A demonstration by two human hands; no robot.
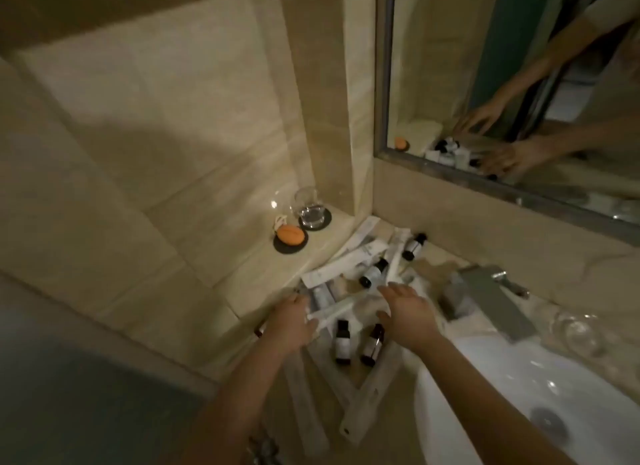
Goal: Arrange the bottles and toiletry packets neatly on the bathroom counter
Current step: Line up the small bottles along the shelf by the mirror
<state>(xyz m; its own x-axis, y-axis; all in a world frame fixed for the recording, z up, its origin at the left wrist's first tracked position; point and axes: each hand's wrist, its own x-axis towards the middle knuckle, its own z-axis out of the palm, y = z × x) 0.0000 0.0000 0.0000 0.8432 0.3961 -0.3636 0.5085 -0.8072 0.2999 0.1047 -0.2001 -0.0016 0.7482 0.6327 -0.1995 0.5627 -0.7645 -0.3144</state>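
Observation:
Several small dark-capped bottles lie scattered on the beige counter (353, 388): one near the back wall (414, 247), one in the middle (372, 273), and two side by side near me (342, 341) (372, 344). Long white toiletry packets (349, 260) lie jumbled among them, some crossing at the front (367, 395). My left hand (291, 324) rests palm down on the left packets, fingers spread. My right hand (407, 312) hovers flat over the pile's right side, fingers apart, holding nothing.
A glass tumbler (310, 208) on a dark coaster and an orange soap (290, 235) on a dark dish stand on the raised ledge at left. A metal faucet (485, 298) and white basin (519, 395) are at right. A mirror (502, 83) hangs behind.

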